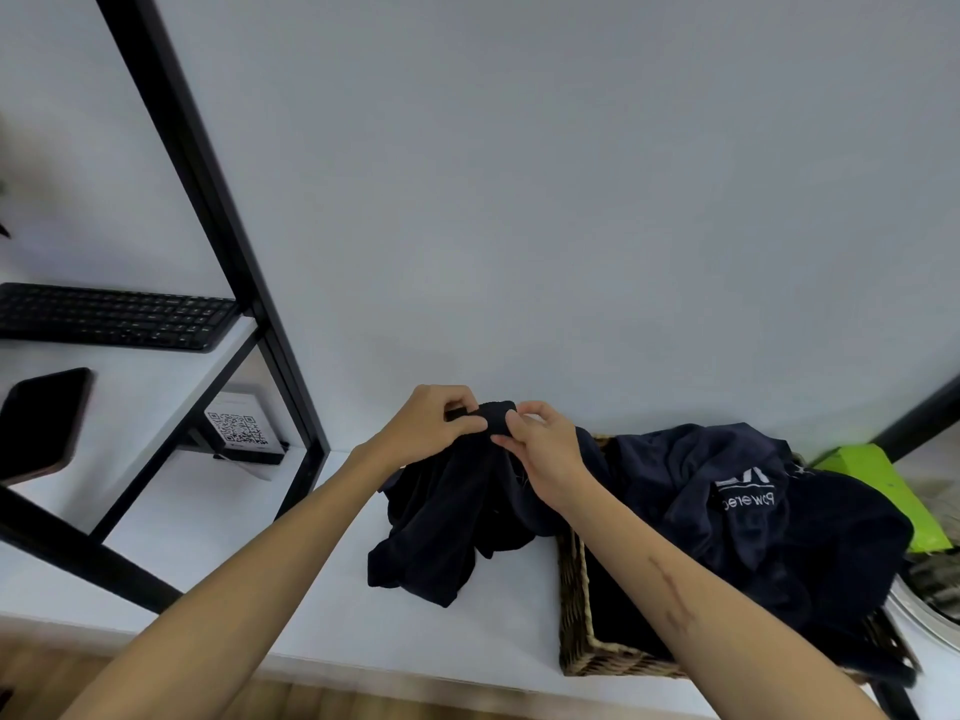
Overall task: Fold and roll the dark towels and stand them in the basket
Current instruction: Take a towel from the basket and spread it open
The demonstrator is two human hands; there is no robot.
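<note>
Both hands, left hand [434,423] and right hand [540,449], pinch one bunched towel [441,517] at frame centre, above the worktop [291,589]. Its trailing end may drag others from the basket [574,615].

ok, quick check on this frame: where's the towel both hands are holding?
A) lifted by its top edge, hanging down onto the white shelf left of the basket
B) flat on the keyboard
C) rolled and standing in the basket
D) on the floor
A: the left hand and right hand pinch the top of the dark towel, which hangs crumpled onto the white shelf beside the basket.
</note>
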